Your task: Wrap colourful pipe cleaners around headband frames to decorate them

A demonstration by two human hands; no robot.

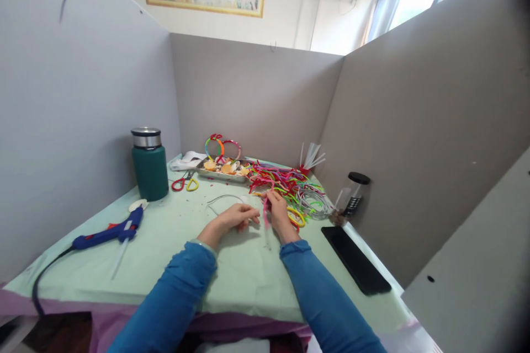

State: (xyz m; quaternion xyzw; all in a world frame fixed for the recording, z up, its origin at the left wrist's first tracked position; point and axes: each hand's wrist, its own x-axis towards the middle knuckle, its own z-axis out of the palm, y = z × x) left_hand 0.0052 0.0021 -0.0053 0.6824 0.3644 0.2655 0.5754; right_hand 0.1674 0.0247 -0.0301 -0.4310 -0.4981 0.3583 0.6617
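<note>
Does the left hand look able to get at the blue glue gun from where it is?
Probably yes: only pale green cloth seems to lie between the left hand and the glue gun, though the arm would have to swing outward.

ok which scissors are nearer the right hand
The pair just beside the right hand, partly hidden by it; the other pair lies farther off, by the left end of the tray.

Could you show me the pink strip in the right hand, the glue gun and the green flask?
Pink strip [265, 215], head view: on its lower stretch.
Glue gun [103, 237], head view: on its blue casing.
Green flask [150, 173], head view: on its side wall.
</note>
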